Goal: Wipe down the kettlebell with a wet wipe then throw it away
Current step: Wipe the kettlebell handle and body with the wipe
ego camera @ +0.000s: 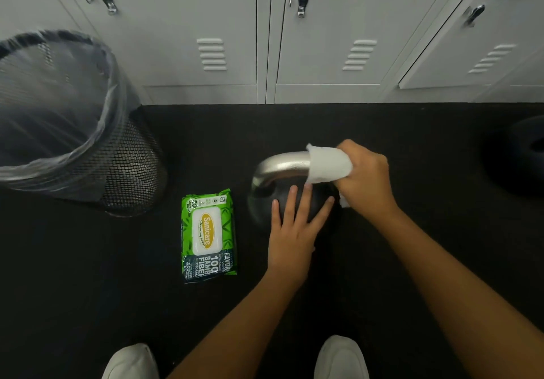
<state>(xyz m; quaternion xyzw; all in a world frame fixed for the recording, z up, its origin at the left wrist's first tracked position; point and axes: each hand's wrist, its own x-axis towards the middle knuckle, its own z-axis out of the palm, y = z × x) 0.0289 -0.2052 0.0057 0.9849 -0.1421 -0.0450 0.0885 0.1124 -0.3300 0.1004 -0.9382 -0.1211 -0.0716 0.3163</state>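
A black kettlebell with a silver handle stands on the dark floor at the centre. My right hand grips a white wet wipe and wraps it around the right end of the handle. My left hand lies flat on the kettlebell's round body, fingers spread, holding nothing. Much of the body is hidden under my hands.
A green pack of wipes lies just left of the kettlebell. A black mesh bin with a clear liner stands at the left. Grey lockers line the back. A dark round object sits at the right edge. My white shoes are at the bottom.
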